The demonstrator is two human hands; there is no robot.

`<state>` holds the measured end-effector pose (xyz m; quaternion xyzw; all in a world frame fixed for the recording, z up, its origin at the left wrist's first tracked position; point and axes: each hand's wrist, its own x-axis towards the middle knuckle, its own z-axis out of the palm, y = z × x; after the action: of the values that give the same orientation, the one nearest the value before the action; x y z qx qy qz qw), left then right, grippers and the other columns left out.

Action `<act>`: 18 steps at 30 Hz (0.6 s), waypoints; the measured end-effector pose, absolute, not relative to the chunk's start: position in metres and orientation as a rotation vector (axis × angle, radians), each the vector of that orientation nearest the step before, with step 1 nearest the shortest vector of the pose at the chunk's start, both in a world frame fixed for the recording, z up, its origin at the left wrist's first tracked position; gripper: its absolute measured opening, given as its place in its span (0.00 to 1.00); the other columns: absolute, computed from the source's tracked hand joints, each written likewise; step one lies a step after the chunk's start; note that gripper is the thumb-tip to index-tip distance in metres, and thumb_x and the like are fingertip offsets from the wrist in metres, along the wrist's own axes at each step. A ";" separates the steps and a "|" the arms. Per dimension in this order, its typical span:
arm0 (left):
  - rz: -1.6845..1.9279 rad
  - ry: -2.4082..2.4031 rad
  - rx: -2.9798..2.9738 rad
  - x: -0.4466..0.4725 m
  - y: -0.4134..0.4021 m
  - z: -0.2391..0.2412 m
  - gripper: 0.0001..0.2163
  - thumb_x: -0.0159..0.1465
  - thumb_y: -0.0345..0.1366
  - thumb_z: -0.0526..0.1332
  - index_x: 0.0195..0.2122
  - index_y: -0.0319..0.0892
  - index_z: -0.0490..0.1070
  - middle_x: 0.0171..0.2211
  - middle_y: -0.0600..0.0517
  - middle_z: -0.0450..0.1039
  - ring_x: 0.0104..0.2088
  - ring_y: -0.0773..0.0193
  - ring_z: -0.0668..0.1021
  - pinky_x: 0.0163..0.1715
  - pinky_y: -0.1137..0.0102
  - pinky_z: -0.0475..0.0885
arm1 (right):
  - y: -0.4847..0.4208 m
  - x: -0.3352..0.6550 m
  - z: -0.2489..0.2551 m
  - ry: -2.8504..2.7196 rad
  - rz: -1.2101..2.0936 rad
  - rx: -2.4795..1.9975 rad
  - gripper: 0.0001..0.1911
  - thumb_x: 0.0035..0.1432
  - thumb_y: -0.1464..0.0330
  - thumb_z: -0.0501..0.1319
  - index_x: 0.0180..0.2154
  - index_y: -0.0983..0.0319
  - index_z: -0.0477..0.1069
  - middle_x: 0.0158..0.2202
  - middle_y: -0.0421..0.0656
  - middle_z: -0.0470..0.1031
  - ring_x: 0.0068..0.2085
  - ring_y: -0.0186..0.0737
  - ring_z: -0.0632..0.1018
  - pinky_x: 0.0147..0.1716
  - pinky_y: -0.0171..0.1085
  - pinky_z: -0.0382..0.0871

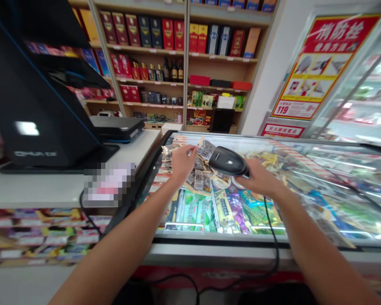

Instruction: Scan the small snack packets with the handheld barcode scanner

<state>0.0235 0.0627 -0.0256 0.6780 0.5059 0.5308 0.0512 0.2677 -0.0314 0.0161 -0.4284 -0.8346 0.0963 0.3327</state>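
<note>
My right hand (260, 177) is wrapped round the handle of a black barcode scanner (227, 161), whose head points left. Just in front of the scanner head is a small clear snack packet (206, 148) with dark contents, pinched by the fingers of my left hand (182, 161). More snack packets (202, 180) of the same look lie on the freezer's glass top beneath both hands. A black cable (271, 220) hangs from the scanner and loops down past the freezer's front edge.
The chest freezer (222, 250) with colourful ice cream packs under glass spans the front. On the left, a counter (60, 188) bears a black checkout terminal (47, 110) and a blurred-out flat item (109, 184). Shelves of boxed bottles (152, 31) and a red poster (324, 67) stand behind.
</note>
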 end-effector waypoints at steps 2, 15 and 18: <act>1.610 1.518 2.079 0.025 0.064 -0.028 0.09 0.69 0.40 0.62 0.37 0.46 0.83 0.36 0.52 0.85 0.36 0.58 0.83 0.41 0.67 0.73 | -0.030 0.269 0.003 -2.139 0.171 -1.159 0.07 0.50 0.66 0.65 0.34 0.59 0.75 0.28 0.43 0.78 0.30 0.45 0.76 0.32 0.40 0.67; 1.548 1.559 2.094 0.030 0.063 -0.032 0.11 0.69 0.41 0.61 0.39 0.46 0.84 0.36 0.51 0.85 0.39 0.57 0.83 0.41 0.67 0.73 | -0.025 0.277 -0.014 -2.073 0.006 -1.309 0.13 0.52 0.57 0.67 0.35 0.59 0.76 0.29 0.48 0.81 0.30 0.51 0.80 0.30 0.42 0.67; 1.581 1.523 2.063 0.028 0.065 -0.030 0.11 0.69 0.40 0.62 0.39 0.45 0.84 0.36 0.51 0.85 0.39 0.57 0.83 0.42 0.67 0.73 | -0.024 0.278 -0.014 -2.025 0.011 -1.256 0.13 0.50 0.58 0.67 0.34 0.60 0.76 0.28 0.47 0.80 0.29 0.48 0.78 0.31 0.42 0.68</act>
<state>0.0276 0.0647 -0.0301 0.6834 0.5045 0.5237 0.0644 0.2777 -0.0242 -0.0136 -0.4898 -0.7893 0.0041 0.3703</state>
